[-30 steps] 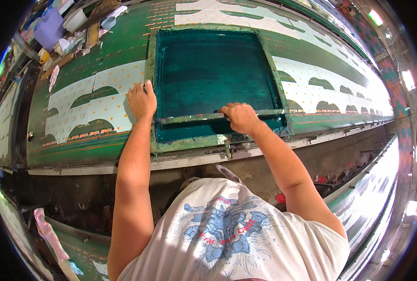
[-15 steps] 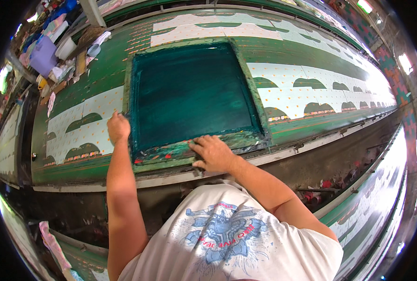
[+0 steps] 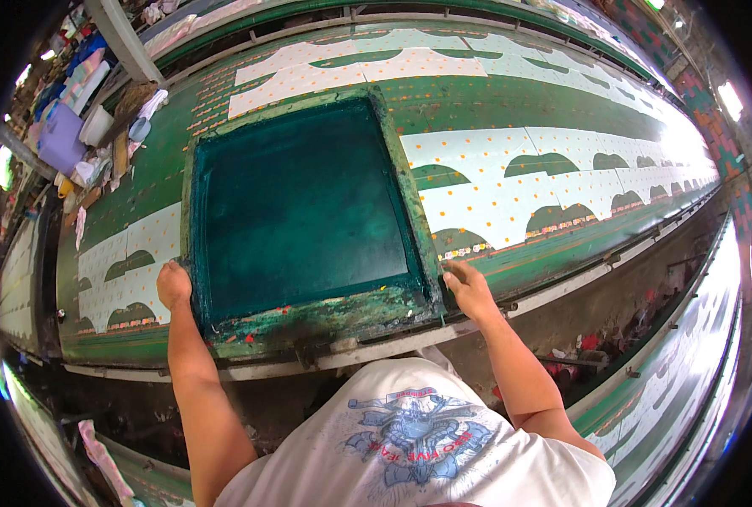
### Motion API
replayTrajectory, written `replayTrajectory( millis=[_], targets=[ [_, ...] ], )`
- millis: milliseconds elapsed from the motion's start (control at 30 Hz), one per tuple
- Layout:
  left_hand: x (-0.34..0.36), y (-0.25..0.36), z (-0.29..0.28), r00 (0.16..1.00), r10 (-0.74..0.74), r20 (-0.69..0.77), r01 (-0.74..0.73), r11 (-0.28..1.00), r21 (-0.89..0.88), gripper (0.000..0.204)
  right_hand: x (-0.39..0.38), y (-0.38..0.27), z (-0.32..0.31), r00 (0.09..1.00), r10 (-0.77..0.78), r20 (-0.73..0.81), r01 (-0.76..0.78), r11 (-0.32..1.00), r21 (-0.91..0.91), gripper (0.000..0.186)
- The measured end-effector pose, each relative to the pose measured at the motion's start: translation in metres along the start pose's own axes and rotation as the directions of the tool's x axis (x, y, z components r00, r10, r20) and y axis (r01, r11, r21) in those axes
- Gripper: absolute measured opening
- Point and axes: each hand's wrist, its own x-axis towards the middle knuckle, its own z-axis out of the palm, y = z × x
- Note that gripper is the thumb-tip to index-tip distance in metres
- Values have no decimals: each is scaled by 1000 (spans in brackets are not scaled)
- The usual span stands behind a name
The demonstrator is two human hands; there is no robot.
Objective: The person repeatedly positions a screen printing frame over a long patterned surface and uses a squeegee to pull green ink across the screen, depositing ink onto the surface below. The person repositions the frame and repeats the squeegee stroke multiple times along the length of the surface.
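Note:
A screen-printing frame [image 3: 401, 160] with dark teal ink [image 3: 300, 203] across its mesh lies on the long green table [image 3: 147, 127]. My left hand [image 3: 174, 286] grips the frame's left side with curled fingers. At the lower right corner, my right hand [image 3: 469, 289] has its fingers apart, close to or touching the rim. White pieces with orange dots [image 3: 477, 194] lie in rows either side of the frame and beyond it.
At the upper left are a purple container [image 3: 59, 139], a white bucket [image 3: 97, 127], rags and a grey post [image 3: 126, 42]. Another green table with pale sheets [image 3: 672, 355] runs along the lower right. A pink cloth [image 3: 101, 456] hangs at the lower left.
My right hand has let go of the squeegee bar and moved to the frame's right corner. My left hand has curled onto the left side. The frame appears lower and further left in view.

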Motion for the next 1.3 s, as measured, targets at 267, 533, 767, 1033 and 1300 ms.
replayTrajectory(
  millis=[267, 533, 767, 1033, 1300],
  targets=[
    [14, -27, 4, 996, -35, 88, 52, 977, -207, 77, -13, -49, 8, 918, 371, 138, -396, 865, 308, 53],
    [21, -28, 16, 981, -83, 177, 151, 896, -418, 87, -19, -42, 29, 924, 379, -51, -330, 857, 395, 49],
    [36, -42, 33, 979, -121, 162, 190, 825, -533, 90, -28, -56, 8, 931, 357, 79, -333, 742, 582, 46],
    [41, -14, 9, 909, -277, 311, 415, 672, -614, 94, -1, -51, -43, 988, 148, -41, -117, 898, 424, 48],
    [-27, 116, 3, 884, -46, 464, 452, 329, -829, 112, 58, 0, -178, 983, 92, -161, -6, 883, 470, 42]
  ],
)
